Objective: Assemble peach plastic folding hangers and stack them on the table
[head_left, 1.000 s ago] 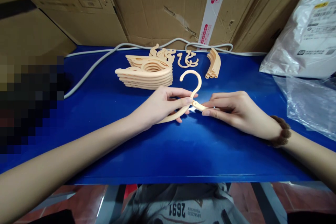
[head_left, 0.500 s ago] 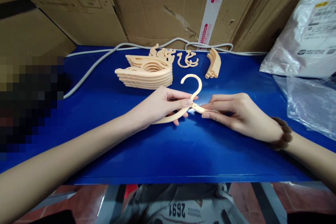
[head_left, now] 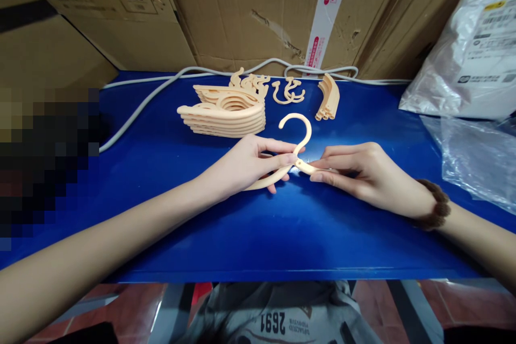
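A cream plastic hanger (head_left: 308,131) is held over the blue table, its curved hook pointing away from me. My left hand (head_left: 252,164) pinches it at the base of the hook, with one curved arm passing under the fingers. My right hand (head_left: 358,169) grips a short cream piece (head_left: 305,166) that meets the hanger just below the hook. Behind my left hand sits a stack of cream hanger parts (head_left: 226,118). Small loose hooks (head_left: 289,91) lie behind the hanger, and a bundle of curved cream pieces (head_left: 328,98) is to their right.
A white cable (head_left: 149,98) runs along the back of the blue table (head_left: 282,247). Cardboard boxes (head_left: 242,11) stand behind it. At the right are a white plastic parcel (head_left: 463,59) and a clear plastic bag (head_left: 475,156).
The hanger's lower curved arm has shifted slightly right under my left hand. Both hands keep their grips in nearly the same places.
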`<action>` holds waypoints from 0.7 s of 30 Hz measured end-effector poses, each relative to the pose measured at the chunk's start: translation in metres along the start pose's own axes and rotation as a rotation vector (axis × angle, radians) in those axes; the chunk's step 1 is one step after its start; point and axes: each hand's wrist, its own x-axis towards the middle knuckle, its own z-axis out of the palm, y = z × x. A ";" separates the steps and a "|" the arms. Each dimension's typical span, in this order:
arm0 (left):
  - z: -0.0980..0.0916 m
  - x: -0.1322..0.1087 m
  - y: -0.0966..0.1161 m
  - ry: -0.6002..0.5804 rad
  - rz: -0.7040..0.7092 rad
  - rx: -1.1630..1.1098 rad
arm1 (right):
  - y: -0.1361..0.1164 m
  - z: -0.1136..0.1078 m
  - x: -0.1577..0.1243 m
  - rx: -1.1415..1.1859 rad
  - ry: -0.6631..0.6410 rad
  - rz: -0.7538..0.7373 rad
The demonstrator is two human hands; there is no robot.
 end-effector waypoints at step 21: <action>0.006 -0.009 -0.004 0.013 0.327 0.879 | -0.001 0.002 0.001 -0.131 -0.026 0.012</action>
